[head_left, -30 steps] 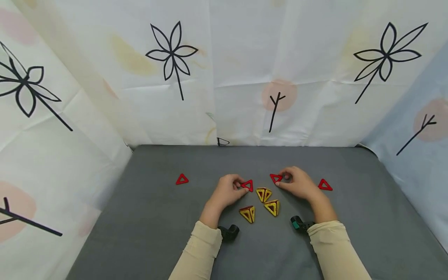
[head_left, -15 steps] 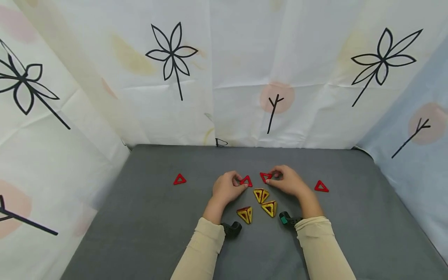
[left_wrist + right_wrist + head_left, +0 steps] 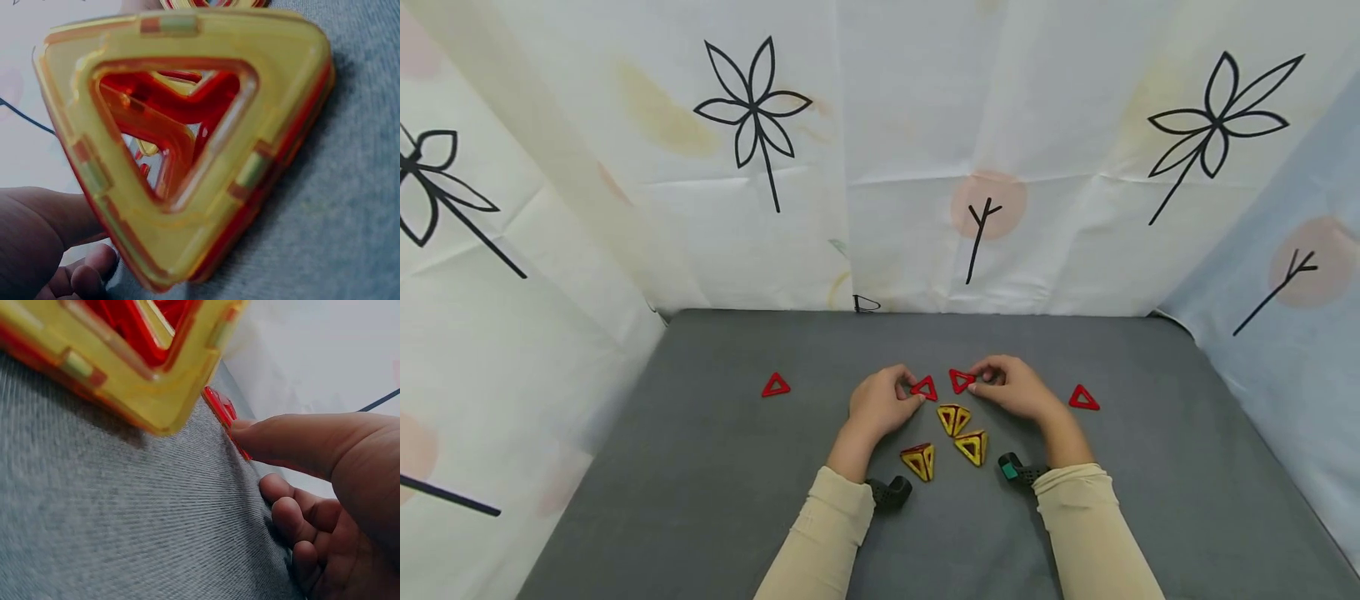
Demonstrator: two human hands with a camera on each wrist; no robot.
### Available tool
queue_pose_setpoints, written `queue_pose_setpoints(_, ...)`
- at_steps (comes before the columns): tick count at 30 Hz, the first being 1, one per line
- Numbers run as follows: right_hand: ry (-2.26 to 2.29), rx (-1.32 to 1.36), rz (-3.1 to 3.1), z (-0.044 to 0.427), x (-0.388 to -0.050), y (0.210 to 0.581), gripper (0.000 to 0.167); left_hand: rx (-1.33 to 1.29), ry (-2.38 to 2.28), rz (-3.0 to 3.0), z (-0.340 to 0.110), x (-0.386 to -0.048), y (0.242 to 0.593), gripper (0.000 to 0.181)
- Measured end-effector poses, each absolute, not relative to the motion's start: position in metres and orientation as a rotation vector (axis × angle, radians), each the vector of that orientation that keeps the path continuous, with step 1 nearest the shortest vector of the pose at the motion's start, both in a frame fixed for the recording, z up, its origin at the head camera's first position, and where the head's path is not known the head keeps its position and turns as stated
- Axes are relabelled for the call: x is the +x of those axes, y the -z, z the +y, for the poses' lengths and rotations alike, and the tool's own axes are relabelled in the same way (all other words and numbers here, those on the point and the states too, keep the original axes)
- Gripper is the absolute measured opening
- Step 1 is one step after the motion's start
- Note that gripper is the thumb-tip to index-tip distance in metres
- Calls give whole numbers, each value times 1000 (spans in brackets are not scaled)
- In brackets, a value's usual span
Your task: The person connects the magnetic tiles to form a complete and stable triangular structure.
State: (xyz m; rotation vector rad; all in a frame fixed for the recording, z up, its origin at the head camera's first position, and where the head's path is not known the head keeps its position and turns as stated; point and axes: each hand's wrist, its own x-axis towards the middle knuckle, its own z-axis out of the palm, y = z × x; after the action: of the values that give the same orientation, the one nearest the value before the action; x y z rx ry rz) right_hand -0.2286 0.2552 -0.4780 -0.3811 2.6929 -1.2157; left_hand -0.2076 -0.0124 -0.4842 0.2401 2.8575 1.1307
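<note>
My left hand (image 3: 882, 403) pinches a red triangular magnetic tile (image 3: 925, 388) at its left side. Facing it, a second red triangular tile (image 3: 961, 381) is held by my right hand (image 3: 1017, 388), with a small gap between the two tiles. The right wrist view shows the right thumb (image 3: 300, 444) against that tile (image 3: 222, 409), which lies low at the cloth, the other fingers curled. Just below the tiles stand two yellow-and-red pyramids, one (image 3: 953, 419) behind the other (image 3: 972, 447). A third pyramid (image 3: 919, 461) is nearer the left wrist; one such pyramid (image 3: 287, 50) hides most of the left fingers in the left wrist view.
A loose red triangle (image 3: 776, 384) lies to the left and another (image 3: 1084, 397) to the right. Grey cloth (image 3: 715, 500) covers the table. White patterned curtains (image 3: 910, 242) close off the back and sides.
The right hand has brought its red tile leftward, closer to the left hand's tile. The left tile has turned and shifted slightly away from me. The pyramids stay in place as the view shifts slightly.
</note>
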Motion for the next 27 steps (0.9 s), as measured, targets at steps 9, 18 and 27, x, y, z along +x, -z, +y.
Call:
queue_pose_setpoints(9,1182,-421,2718,246,-227,479,19,211,-1089,2869,-10,-209,483,18)
queue_pose_setpoints(18,1188,-398,2728,239,-226,480,15,243,-1051,2871,-9,-210,483,18)
queue_pose_setpoints(27,1202,-407,2733,240,-227,481,14,305,-1064,2855,-11,-211,484,20)
